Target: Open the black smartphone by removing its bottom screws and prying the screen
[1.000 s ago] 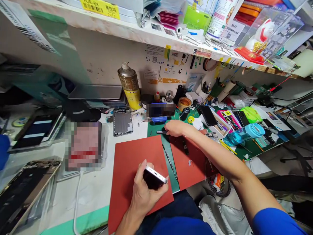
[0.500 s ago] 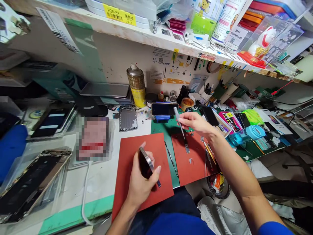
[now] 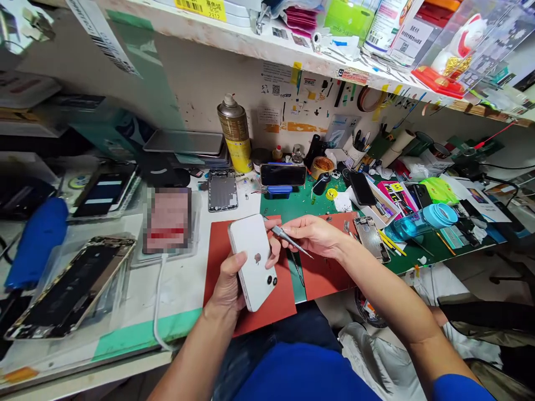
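A white phone [image 3: 251,259] is gripped by my left hand [image 3: 229,275], its white back with a logo and two camera lenses facing up. It hangs above the left red mat [image 3: 217,245]. My right hand [image 3: 303,234] is closed on a grey screwdriver [image 3: 285,236], just right of the phone, its thin tip pointing down to the right. The right red mat [image 3: 330,275] lies beneath my right hand. A black pen-like tool [image 3: 297,268] lies between the two mats.
Beyond the mats, a phone [image 3: 283,175] rests on a blue stand [image 3: 279,191]. A spray can [image 3: 234,133] stands behind. An opened phone frame [image 3: 371,238] and a blue bottle [image 3: 422,221] are at the right. A shelf [image 3: 234,53] overhangs the bench.
My left hand has turned the phone so its white back shows. My right hand has come left and down toward the phone with the screwdriver. The view has shifted somewhat.
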A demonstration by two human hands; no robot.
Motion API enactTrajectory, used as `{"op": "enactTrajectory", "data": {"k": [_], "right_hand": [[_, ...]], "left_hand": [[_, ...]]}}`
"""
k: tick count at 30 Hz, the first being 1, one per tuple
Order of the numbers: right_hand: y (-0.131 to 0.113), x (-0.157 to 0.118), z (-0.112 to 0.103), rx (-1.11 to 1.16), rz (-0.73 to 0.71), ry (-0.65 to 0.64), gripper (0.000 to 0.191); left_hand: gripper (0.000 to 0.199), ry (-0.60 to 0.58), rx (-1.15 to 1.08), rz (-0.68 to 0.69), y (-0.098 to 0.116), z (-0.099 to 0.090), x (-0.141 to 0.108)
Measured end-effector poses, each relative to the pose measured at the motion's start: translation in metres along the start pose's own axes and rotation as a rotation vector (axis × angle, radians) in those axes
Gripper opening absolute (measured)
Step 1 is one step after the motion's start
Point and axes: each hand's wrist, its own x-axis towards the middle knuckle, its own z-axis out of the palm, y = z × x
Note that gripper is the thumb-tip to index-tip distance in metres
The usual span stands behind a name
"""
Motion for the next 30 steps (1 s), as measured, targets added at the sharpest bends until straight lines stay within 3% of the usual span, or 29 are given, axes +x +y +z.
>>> {"op": "enactTrajectory", "data": {"k": [6,11,19,24,27,30], "right_hand": [[0.022,-0.042,-0.003,-0.074,-0.135,0.294,0.042],[0.043,-0.078,0.021,-0.243,-0.217,0.461,0.029],[0.056,-0.070,0.047,-0.478,-0.349,0.681,0.025],[0.061,-0.075,0.058,-0.544,-0.409,0.802,0.021],[0.063,-0.078,0.048,-0.621,-0.390,0.881,0.023],[0.058,-0.071,0.011,-0.753,-0.338,0.926,0.025]], "left_hand": [[0.089,0.090,-0.038,-0.041,0.005,0.001,-0.003],[0.084,0.149,-0.028,-0.040,0.003,-0.001,-0.002],[0.080,0.158,0.020,-0.021,-0.001,0.006,-0.003],[0.079,0.272,0.011,-0.049,-0.010,0.012,-0.011],[0.082,0.364,-0.007,-0.064,-0.016,0.013,-0.015],[0.084,0.413,0.018,-0.024,-0.015,0.008,-0.016]]}}
